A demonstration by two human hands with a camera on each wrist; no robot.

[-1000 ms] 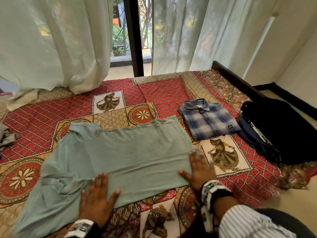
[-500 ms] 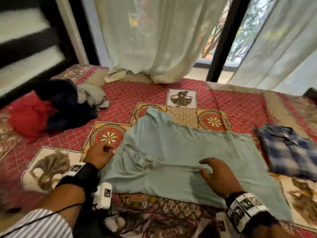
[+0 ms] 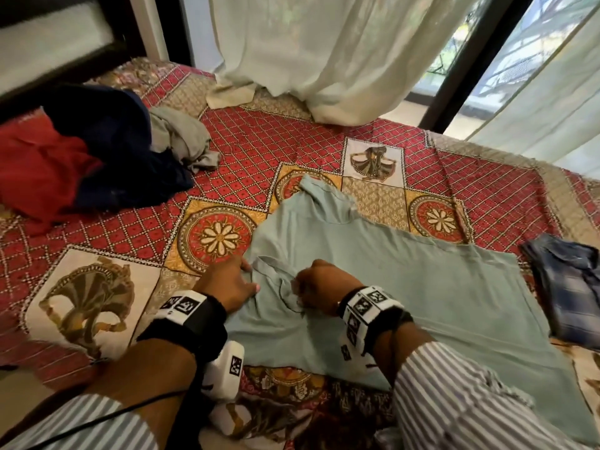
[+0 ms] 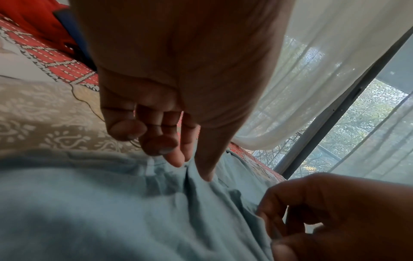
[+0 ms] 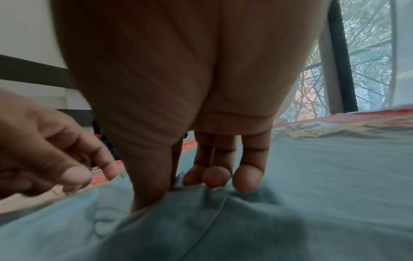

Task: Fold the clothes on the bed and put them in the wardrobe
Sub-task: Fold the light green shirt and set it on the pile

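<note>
**Both hands at the grey-green shirt's bunched sleeve**

Head view: the grey-green shirt (image 3: 373, 287) lies spread on the bed (image 3: 259, 151) — a heap of red and navy clothes (image 3: 81, 157) sits far left, a folded plaid shirt (image 3: 568, 287) at the right edge.

Left wrist view: the left hand (image 4: 178, 106) pinches a fold of the shirt (thumb against fingertip).

Right wrist view: the right hand (image 5: 190, 123) pinches bunched cloth — fingers curled onto it.

Pale green T-shirt (image 3: 373, 287); red-gold patterned bedsheet (image 3: 259, 151); blue plaid shirt (image 3: 571, 287); white curtains (image 3: 324, 53); striped sleeves (image 3: 454, 401).
</note>
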